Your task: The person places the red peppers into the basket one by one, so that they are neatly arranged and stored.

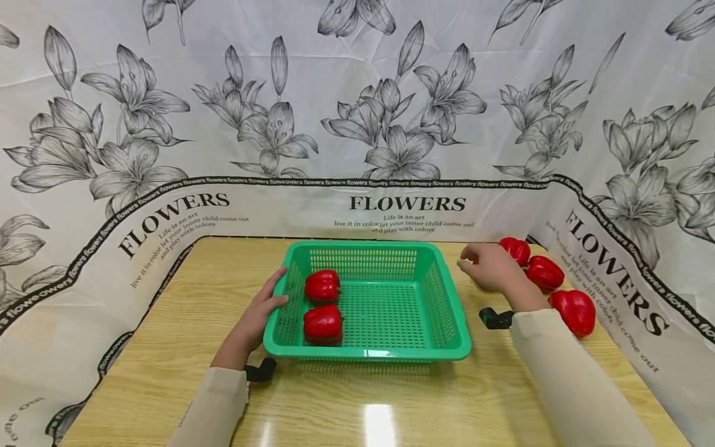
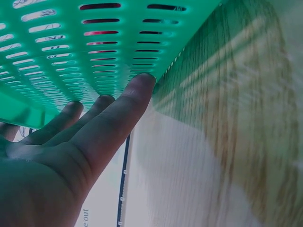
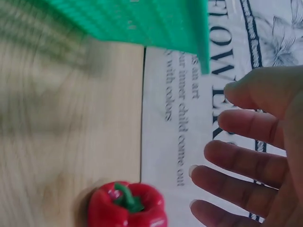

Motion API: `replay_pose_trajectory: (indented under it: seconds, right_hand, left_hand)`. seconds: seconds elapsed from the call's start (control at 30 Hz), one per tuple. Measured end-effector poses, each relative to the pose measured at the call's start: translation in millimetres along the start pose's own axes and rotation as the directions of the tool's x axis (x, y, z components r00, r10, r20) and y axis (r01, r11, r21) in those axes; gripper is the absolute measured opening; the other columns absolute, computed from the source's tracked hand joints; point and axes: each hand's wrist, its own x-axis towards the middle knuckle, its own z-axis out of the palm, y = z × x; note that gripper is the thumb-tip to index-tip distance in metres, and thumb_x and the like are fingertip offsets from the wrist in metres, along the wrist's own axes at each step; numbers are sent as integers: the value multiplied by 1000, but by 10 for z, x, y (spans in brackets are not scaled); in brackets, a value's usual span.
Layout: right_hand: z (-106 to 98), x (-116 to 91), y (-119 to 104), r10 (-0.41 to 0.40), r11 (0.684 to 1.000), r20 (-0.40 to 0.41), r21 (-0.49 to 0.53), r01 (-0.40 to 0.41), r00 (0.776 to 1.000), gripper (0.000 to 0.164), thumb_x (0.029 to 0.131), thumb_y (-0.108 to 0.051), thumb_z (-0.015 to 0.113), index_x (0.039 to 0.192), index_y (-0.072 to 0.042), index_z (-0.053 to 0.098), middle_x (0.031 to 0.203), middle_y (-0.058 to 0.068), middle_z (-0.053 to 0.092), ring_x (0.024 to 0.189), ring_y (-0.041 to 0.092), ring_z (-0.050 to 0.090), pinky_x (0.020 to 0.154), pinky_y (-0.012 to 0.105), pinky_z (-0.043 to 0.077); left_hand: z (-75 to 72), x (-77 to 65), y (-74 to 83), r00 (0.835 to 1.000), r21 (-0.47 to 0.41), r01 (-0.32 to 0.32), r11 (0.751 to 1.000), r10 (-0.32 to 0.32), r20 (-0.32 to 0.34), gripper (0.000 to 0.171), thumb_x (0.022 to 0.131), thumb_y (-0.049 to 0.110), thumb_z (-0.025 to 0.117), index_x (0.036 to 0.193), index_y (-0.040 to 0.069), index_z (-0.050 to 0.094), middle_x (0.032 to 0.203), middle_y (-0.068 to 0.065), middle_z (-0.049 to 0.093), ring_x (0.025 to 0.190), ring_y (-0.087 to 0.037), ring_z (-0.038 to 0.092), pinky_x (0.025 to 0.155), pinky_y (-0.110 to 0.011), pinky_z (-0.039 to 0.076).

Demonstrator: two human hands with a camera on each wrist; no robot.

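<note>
Two red bell peppers, a rear one (image 1: 322,286) and a front one (image 1: 323,325), lie inside a green plastic basket (image 1: 365,354) near its left wall. My left hand (image 1: 262,310) is at the basket's left side, thumb lying across the rim. Its straight fingers (image 2: 111,125) touch the slotted outer wall in the left wrist view. To the right of the basket, my right hand (image 1: 491,270) hovers with fingers loosely spread and nothing held. Below those fingers, the right wrist view shows a red bell pepper (image 3: 128,208) with a green stem on the table.
More red bell peppers sit at the right: one at the back (image 1: 515,249), a middle one (image 1: 544,274) and a front one (image 1: 574,313) beside the right sleeve. The wooden table (image 1: 335,403) is bordered by flower-printed white cloth (image 1: 290,208) at the back and sides.
</note>
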Motion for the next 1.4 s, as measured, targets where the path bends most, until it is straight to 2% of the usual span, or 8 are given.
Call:
replay_pose_trajectory:
  seconds: [0.23, 0.6, 0.97, 1.4]
  right_hand:
    - [64, 10, 198, 60, 998, 21, -26, -59, 998, 32, 88, -32, 52, 104, -6, 61, 107, 17, 61, 99, 33, 53, 83, 52, 43]
    - [154, -1, 299, 119, 992, 19, -49, -118, 993, 37, 85, -31, 53, 111, -5, 57, 113, 22, 52, 102, 38, 48, 83, 58, 42]
    - [240, 26, 401, 152, 987, 23, -53, -150, 988, 50, 85, -33, 53, 125, -3, 47, 126, 29, 39, 108, 46, 42, 84, 64, 38]
    - [250, 103, 485, 225, 972, 117, -89, -216, 967, 59, 86, -33, 53, 135, -3, 36, 135, 32, 27, 114, 54, 31, 85, 69, 33]
  left_hand:
    - [-1, 18, -37, 1000, -4, 5, 1000, -5, -11, 57, 95, 23, 41, 142, 44, 17, 151, -3, 11, 124, -39, 38, 83, -44, 49]
    - [-15, 10, -43, 1000, -15, 6, 1000, -6, -1, 56, 95, 24, 41, 142, 43, 16, 151, -4, 9, 125, -41, 36, 84, -45, 48]
    - [-6, 4, -55, 1000, -27, 11, 1000, -12, -2, 56, 95, 23, 40, 140, 46, 17, 151, -1, 10, 125, -40, 38, 83, -44, 49]
    - [20, -33, 42, 1000, -19, 24, 1000, -24, 3, 56, 96, 21, 39, 142, 43, 15, 151, -2, 8, 126, -40, 35, 85, -44, 48]
